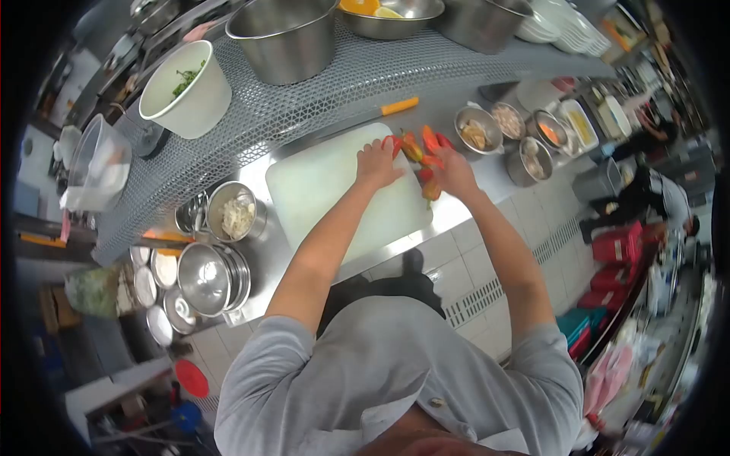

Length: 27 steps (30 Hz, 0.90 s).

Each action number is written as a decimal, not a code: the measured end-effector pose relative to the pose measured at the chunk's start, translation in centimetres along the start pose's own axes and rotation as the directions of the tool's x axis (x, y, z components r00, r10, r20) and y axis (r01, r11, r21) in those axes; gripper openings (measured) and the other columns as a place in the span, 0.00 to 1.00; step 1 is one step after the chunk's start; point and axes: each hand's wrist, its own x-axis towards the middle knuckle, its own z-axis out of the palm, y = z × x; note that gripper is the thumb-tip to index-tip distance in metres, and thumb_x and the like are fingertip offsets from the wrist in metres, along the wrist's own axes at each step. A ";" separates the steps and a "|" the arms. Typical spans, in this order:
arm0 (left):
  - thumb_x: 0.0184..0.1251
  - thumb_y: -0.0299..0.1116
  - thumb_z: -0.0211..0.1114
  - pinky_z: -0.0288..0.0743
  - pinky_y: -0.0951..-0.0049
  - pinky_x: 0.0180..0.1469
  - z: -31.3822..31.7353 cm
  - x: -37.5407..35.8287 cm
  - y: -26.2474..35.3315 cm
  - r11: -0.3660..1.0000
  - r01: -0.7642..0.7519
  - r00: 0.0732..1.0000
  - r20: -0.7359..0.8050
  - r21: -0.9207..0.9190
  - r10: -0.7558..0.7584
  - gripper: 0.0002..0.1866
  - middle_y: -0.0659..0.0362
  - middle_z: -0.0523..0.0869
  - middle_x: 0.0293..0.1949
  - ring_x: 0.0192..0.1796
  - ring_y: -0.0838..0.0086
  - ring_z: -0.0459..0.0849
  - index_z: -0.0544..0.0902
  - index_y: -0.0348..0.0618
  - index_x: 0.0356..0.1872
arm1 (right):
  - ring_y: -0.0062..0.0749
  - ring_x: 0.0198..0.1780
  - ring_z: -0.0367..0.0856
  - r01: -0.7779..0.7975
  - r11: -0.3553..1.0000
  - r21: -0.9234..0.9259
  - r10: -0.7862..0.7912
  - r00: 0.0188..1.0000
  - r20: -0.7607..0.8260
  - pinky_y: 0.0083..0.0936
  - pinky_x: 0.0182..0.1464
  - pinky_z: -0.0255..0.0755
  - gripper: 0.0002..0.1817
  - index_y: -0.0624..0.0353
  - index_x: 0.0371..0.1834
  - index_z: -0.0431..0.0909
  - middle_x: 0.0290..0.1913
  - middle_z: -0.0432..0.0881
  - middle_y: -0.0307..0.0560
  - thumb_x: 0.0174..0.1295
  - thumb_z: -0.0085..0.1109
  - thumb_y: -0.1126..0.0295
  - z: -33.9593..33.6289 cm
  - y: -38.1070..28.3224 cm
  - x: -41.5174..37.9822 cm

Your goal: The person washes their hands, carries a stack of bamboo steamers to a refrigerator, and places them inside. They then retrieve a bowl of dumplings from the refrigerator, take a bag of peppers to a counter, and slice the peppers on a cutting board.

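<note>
My left hand [378, 165] rests at the right part of a white cutting board [319, 182], palm down, thumb out to the side. Its fingers are spread, and a red pepper [395, 144] touches the fingertips. Just past the board's right edge, my right hand [454, 173] has its fingers closed around a red chili pepper [431, 139]. Between and below the hands lie several more red and orange-green peppers [412, 146], partly hidden by my fingers. Behind the board lies a knife with an orange handle [401, 106].
Several metal bowls of food [479, 131] stand to the right. On the left are a pot of chopped white pieces [237, 214] and stacked metal bowls [205, 275]. A perforated shelf [304, 102] carries a white tub [186, 91]. People [669, 190] stand far right.
</note>
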 end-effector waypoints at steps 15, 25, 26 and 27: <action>0.63 0.68 0.60 0.43 0.16 0.70 1.7 5.8 -10.2 0.751 0.638 0.728 0.185 0.169 -0.660 0.46 0.60 0.60 0.80 0.82 0.56 0.51 0.61 0.58 0.79 | 0.47 0.81 0.54 0.334 0.879 -0.340 -0.132 0.856 0.499 0.36 0.81 0.52 0.31 0.45 0.79 0.61 0.81 0.59 0.48 0.69 0.45 0.63 14.1 11.4 25.2; 0.60 0.63 0.66 0.57 0.26 0.69 2.9 2.5 -8.4 0.839 0.543 0.840 -0.038 0.031 -0.542 0.48 0.52 0.60 0.78 0.80 0.50 0.55 0.62 0.52 0.78 | 0.53 0.62 0.79 0.066 0.997 0.028 -0.072 0.924 0.375 0.40 0.64 0.72 0.27 0.58 0.64 0.74 0.59 0.82 0.60 0.71 0.50 0.51 5.2 10.1 19.0; 0.60 0.63 0.67 0.59 0.28 0.69 3.5 2.3 -8.3 0.859 0.511 0.854 -0.110 -0.005 -0.509 0.48 0.50 0.63 0.77 0.79 0.50 0.57 0.63 0.49 0.77 | 0.54 0.60 0.81 -0.015 0.991 0.131 -0.022 0.961 0.276 0.40 0.62 0.73 0.26 0.61 0.61 0.76 0.55 0.84 0.61 0.71 0.52 0.51 4.7 10.6 17.5; 0.60 0.62 0.68 0.63 0.32 0.68 2.9 2.1 -6.5 0.898 0.440 0.891 -0.127 0.002 -0.436 0.47 0.49 0.66 0.74 0.77 0.50 0.61 0.64 0.47 0.75 | 0.51 0.56 0.83 -0.027 0.975 0.221 -0.021 0.977 0.213 0.38 0.58 0.75 0.25 0.61 0.59 0.77 0.52 0.84 0.60 0.72 0.53 0.51 3.6 10.7 15.6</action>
